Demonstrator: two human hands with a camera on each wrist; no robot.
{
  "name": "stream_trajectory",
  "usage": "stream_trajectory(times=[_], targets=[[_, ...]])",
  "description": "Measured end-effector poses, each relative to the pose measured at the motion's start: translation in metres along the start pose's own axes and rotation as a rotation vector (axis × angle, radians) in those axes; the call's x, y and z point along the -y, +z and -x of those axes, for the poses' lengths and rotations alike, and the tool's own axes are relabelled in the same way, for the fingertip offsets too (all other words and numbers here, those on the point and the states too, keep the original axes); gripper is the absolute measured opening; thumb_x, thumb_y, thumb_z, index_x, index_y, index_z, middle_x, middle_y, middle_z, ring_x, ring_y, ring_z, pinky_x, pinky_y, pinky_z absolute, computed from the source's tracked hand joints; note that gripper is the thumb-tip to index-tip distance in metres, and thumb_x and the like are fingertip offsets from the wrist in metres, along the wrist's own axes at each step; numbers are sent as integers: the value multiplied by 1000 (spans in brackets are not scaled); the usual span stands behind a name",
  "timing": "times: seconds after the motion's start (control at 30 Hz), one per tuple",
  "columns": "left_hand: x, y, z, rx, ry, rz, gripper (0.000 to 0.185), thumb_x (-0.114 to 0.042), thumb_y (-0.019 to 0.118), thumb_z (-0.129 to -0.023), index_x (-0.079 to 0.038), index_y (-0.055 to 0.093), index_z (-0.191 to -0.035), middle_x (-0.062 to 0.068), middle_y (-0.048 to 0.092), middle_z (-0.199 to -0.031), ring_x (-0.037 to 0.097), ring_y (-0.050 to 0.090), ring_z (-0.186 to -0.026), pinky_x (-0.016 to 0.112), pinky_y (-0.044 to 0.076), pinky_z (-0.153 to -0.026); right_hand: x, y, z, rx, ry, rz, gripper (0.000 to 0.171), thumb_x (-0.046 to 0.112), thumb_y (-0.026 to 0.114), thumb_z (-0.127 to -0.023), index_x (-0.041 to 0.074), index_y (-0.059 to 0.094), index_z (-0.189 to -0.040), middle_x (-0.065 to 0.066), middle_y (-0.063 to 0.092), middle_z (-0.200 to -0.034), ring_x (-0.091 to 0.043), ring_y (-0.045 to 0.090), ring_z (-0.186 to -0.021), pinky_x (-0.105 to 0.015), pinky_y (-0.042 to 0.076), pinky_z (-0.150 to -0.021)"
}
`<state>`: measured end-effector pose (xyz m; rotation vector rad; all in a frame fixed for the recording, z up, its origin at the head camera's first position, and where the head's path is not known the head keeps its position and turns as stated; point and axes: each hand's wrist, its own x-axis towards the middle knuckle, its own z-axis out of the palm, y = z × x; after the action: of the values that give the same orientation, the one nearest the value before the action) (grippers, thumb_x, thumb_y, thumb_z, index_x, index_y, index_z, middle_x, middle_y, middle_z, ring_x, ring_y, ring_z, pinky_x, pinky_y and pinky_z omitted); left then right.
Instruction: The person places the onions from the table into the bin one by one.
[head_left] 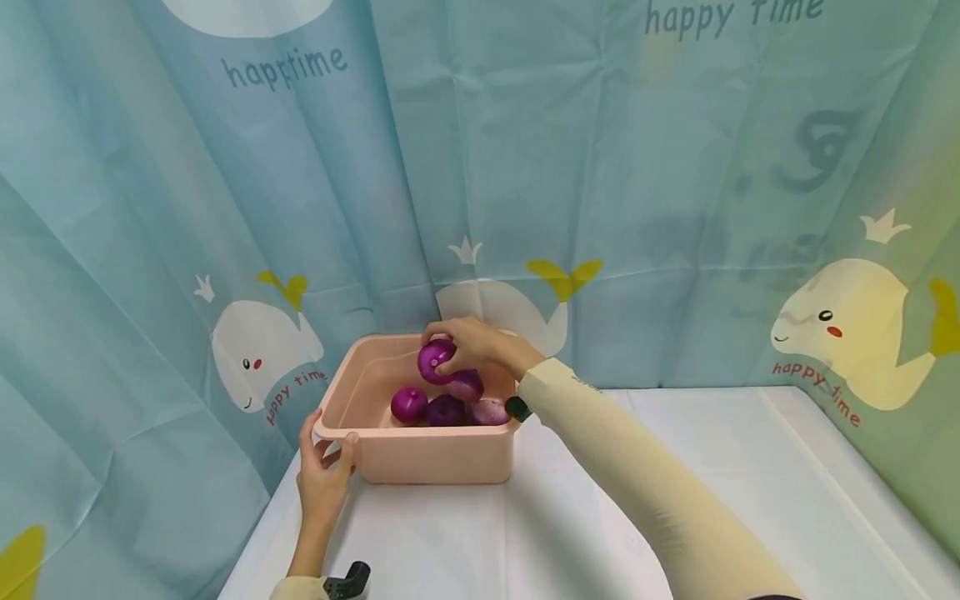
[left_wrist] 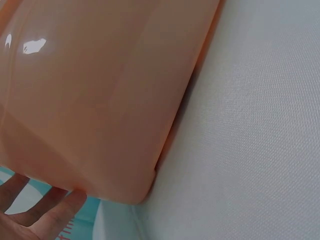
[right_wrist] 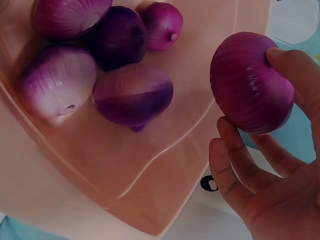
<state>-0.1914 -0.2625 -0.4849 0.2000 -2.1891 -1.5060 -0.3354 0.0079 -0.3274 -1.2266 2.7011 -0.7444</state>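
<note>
A pink plastic tub (head_left: pixel 420 458) stands on the white table near its back left corner. Several purple onions (head_left: pixel 446 408) lie inside it, seen close in the right wrist view (right_wrist: pixel 132 93). My right hand (head_left: pixel 472 343) grips one more purple onion (head_left: pixel 436 360) (right_wrist: pixel 250 82) just above the tub, fingers curled round it (right_wrist: pixel 235 167). My left hand (head_left: pixel 324 467) holds the tub's front left corner, thumb on the rim. In the left wrist view the tub's outer wall (left_wrist: pixel 100 95) fills the frame, with my fingers (left_wrist: pixel 45 212) under its corner.
A blue curtain (head_left: pixel 600 192) printed with whales and "happy time" hangs close behind and on both sides of the table. White tablecloth (head_left: pixel 675 450) stretches to the right of the tub. A black wrist strap (head_left: pixel 348 579) shows at the bottom.
</note>
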Motion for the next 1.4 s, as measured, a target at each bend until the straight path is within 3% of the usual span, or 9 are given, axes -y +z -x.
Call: stream_trajectory(times=[0.4, 0.67, 0.8, 0.93, 1.03, 1.2, 1.4], targets=[[-3, 2, 0, 8, 1, 3, 74, -36, 65, -102, -34, 22, -162, 23, 45, -153, 46, 61, -115, 8, 49, -71, -1, -1, 3, 5, 39, 12, 41, 25, 82, -89, 22, 65, -125, 0, 66, -119, -16, 61, -107, -24, 56, -85], [-3, 2, 0, 13, 7, -8, 74, -35, 66, -101, -32, 23, -162, 22, 43, -155, 45, 61, -114, 22, 59, -76, -2, -1, 5, 12, 35, -1, 45, 27, 83, -88, 22, 64, -128, -1, 66, -120, -16, 61, -108, -23, 57, -84], [-3, 2, 1, 15, 11, -13, 74, -34, 66, -101, -32, 22, -162, 21, 42, -155, 45, 61, -115, 26, 60, -78, -4, -2, 6, 16, 34, -38, 63, 30, 83, -88, 21, 54, -143, -8, 62, -134, -25, 60, -120, -35, 57, -94], [-4, 3, 0, 11, 16, -19, 75, -35, 65, -101, -32, 22, -162, 20, 42, -156, 46, 61, -116, 32, 61, -80, -4, -4, 7, 10, 34, -55, 82, 38, 83, -87, 26, 41, -156, -10, 49, -154, -30, 47, -139, -47, 46, -110], [-4, 3, 0, 11, 20, -22, 75, -36, 65, -101, -32, 22, -162, 20, 41, -156, 46, 61, -117, 35, 61, -80, -3, -7, 9, 3, 38, -44, 85, 40, 83, -87, 30, 37, -158, -8, 42, -160, -28, 39, -146, -50, 38, -116], [-3, 3, 0, 15, 5, -11, 75, -37, 65, -101, -33, 21, -162, 20, 42, -156, 44, 61, -117, 23, 59, -77, -1, -11, 13, -23, 16, -20, 84, 37, 83, -87, 25, 39, -158, -11, 40, -159, -29, 35, -147, -49, 35, -118], [-2, 2, 2, 4, -20, 14, 75, -38, 64, -101, -33, 21, -162, 22, 43, -154, 44, 59, -116, 8, 49, -70, 2, -17, 27, -60, 9, 70, 87, 48, 83, -83, 30, 41, -157, -13, 39, -158, -31, 40, -142, -52, 39, -113]])
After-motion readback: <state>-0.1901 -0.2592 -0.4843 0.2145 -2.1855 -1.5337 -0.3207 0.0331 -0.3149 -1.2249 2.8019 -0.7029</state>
